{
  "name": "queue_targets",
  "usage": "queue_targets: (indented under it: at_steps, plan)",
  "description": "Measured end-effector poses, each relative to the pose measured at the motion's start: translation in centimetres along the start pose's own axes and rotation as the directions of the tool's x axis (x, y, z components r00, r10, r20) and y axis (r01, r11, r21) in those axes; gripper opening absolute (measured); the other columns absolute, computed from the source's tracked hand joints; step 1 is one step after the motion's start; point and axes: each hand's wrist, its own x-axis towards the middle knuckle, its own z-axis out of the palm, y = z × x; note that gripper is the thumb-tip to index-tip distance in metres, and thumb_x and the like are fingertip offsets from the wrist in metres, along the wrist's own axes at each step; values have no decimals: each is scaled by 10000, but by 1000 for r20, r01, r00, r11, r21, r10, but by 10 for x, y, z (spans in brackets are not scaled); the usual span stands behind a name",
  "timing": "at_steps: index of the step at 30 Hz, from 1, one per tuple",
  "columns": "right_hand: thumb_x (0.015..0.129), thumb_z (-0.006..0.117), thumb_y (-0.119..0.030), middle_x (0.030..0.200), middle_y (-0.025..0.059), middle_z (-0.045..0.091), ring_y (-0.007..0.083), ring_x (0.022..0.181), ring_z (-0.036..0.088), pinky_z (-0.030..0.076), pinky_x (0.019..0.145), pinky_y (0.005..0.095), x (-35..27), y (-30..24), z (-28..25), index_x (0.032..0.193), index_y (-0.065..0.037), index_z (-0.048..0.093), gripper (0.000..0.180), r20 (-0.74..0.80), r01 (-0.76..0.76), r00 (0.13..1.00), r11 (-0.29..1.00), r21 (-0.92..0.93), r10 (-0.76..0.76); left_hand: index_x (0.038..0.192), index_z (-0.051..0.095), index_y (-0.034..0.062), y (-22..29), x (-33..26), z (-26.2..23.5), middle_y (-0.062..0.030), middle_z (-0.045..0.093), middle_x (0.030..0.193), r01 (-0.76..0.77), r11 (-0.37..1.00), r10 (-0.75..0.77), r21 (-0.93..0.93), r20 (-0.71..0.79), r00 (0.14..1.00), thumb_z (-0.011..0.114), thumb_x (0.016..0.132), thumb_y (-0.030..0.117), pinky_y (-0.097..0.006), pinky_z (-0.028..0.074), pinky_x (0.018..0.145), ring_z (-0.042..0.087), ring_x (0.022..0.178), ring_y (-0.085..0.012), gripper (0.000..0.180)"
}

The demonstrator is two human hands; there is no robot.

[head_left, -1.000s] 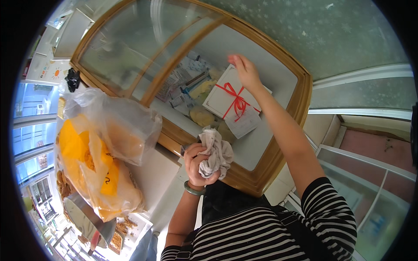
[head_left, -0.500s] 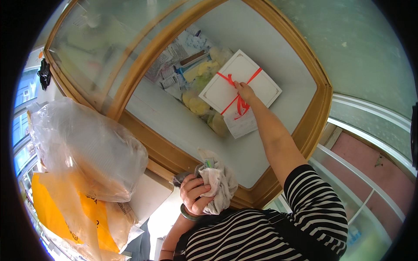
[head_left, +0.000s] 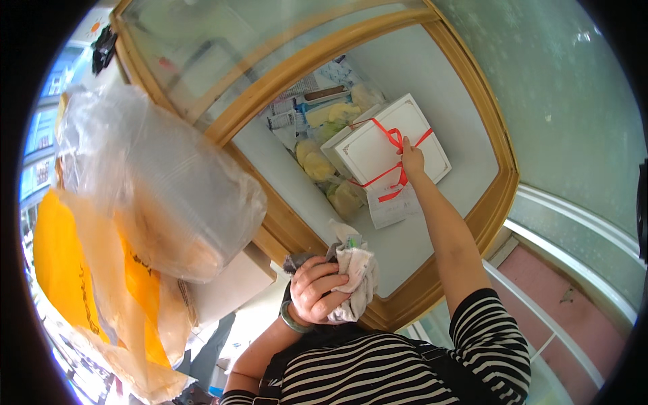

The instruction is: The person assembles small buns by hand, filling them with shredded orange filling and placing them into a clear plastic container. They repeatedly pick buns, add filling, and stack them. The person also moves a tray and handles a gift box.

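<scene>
A white box (head_left: 368, 152) tied with red ribbon (head_left: 395, 138) sits tilted inside a deep case with light walls. My right hand (head_left: 413, 162) reaches over it and pinches the ribbon near the bow, with the fingertips partly hidden. A slip of white paper (head_left: 388, 209) lies under the ribbon tails by the box's near edge. My left hand (head_left: 317, 290), close to my chest, is closed around a crumpled grey-white cloth (head_left: 359, 283). Bags with yellow and green contents (head_left: 314, 160) lie in the case, left of the box.
A gold-brown frame (head_left: 270, 226) borders the opening, with a sliding glass lid (head_left: 196, 61) at the far left. Clear plastic bags (head_left: 162, 182) and a yellow bag (head_left: 64, 263) bulge up at left. Frosted glass (head_left: 547, 88) and a white rail (head_left: 574, 216) lie to the right.
The box has tipped, so its left side now shows, with my right hand still at the ribbon. My view has shifted, and the left hand keeps its hold on the cloth.
</scene>
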Motion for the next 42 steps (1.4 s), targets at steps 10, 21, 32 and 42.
queue_targets:
  at_steps: [10, 21, 32, 42]
  plan:
    - [1019, 503, -578, 580, 22, 488, 149, 535, 468, 435, 564, 327, -81, -109, -66, 691, -21, 633, 660, -23, 126, 992, 988, 94, -125, 1015, 663, 55, -2, 1, -2, -130, 698, 1094, -34, 998, 29, -58, -76, 997, 836, 706, 250, -479, 569, 874, 679, 1002, -343, 405]
    - [936, 638, -643, 702, 18, 568, 126, 648, 483, 425, 641, 299, -154, -222, -184, 867, -4, 693, 645, -9, 286, 957, 934, 212, -291, 1020, 652, 42, 0, 1, 5, -151, 671, 1091, -61, 991, 45, -115, -141, 989, 843, 658, 276, -501, 537, 892, 665, 991, -386, 471]
    - [1075, 475, -474, 995, 93, 638, 146, 798, 540, 495, 697, 340, -244, -300, -297, 1177, -14, 626, 495, 89, 208, 961, 894, 396, -263, 1068, 599, 14, 2, -11, 17, -218, 596, 1172, -3, 998, -4, -69, -92, 996, 745, 642, 139, -493, 495, 930, 600, 1052, -410, 467]
    - [1034, 555, -516, 677, -49, 546, 44, 580, 477, 431, 524, 194, -350, -286, -401, 1073, -30, 680, 503, -38, 302, 923, 661, 687, -383, 1360, 502, -4, 31, 36, 9, -102, 573, 1266, 222, 802, -441, -555, -298, 846, 704, 848, 41, -363, 427, 1045, 556, 1167, -216, 552]
